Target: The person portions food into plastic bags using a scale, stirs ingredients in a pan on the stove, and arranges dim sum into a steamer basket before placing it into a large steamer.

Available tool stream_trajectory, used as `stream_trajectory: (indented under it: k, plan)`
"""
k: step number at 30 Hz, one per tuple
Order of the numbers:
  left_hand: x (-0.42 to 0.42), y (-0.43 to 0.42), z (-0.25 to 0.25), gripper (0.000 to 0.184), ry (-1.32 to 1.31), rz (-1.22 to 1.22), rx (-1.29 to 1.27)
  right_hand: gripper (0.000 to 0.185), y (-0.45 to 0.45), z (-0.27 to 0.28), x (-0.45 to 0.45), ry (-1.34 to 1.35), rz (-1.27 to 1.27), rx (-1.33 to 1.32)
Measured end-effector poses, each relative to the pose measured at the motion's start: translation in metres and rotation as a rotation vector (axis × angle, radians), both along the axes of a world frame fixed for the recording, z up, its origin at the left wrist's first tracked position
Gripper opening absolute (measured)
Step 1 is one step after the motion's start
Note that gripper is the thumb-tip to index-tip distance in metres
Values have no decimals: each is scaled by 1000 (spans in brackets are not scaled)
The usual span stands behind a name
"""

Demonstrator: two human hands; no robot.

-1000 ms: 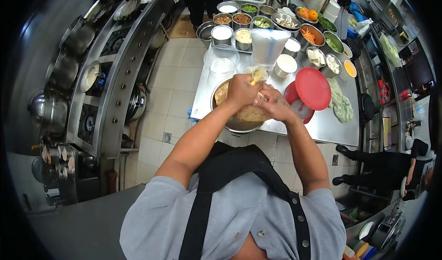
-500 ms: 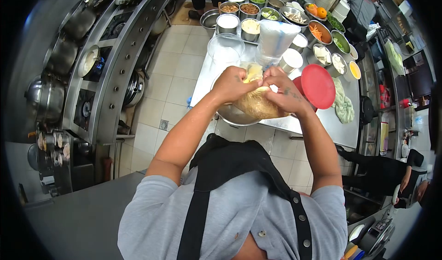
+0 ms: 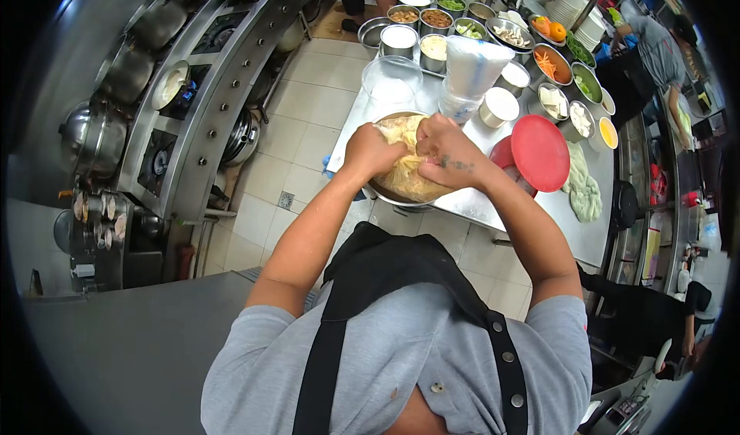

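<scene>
A clear plastic bag (image 3: 412, 182) of yellowish-brown food sits in a round metal bowl (image 3: 395, 199) at the near edge of the steel table. My left hand (image 3: 373, 151) is closed on the left side of the bag's gathered top. On the other side, my right hand (image 3: 449, 154) grips the bunched plastic, with fingers curled and knuckles up. Exactly what the bag contains is hard to make out. Just beyond my hands are a clear plastic tub (image 3: 391, 82) and a stack of clear containers (image 3: 472, 73). To the right stands a red round lid or plate (image 3: 541, 154).
Several metal containers of chopped ingredients, such as a bowl of carrot strips (image 3: 549, 64), crowd the table's far side. A green cloth (image 3: 584, 182) lies at the right. Gas burners (image 3: 158, 163) line the left. Co-workers, one in a grey shirt (image 3: 661, 53), stand nearby.
The bag has come down from above the bowl into it, and my hands have lowered with it. The camera view has shifted slightly, and the co-worker at upper right has changed posture.
</scene>
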State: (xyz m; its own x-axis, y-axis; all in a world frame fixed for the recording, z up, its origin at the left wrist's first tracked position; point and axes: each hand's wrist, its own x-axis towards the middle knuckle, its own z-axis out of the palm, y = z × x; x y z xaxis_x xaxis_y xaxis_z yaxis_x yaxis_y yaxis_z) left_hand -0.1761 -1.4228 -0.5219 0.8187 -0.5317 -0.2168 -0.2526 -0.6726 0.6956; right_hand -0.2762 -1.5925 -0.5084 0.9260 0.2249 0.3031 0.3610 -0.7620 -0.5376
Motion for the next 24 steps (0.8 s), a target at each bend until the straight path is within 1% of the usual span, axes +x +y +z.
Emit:
stream_trajectory:
  k: [1,2,5,8,11,13,17,24]
  plan:
    - [-2,1,-5,41,-16,48,40,15,-1,-5,-3,4,10,-33]
    - [-6,2,-10,38,-78,83,53,15,-1,-9,-6,13,23,-64]
    - [-2,3,-41,36,-155,182,47,14,-4,-23,-14,35,32,-119]
    - [-8,4,-30,40,-126,242,81,14,-6,-28,-18,36,8,-176]
    - [-11,5,-57,26,-363,380,-77,14,-9,-33,-21,-3,8,-220]
    - [-10,6,-58,22,-388,398,-90,14,-11,-34,-22,-25,14,-252]
    - [-13,8,-50,11,-328,455,-114,14,-17,-33,-24,-75,41,-277]
    - [-7,10,-66,5,-281,509,-146,12,-29,-35,-27,-124,78,-312]
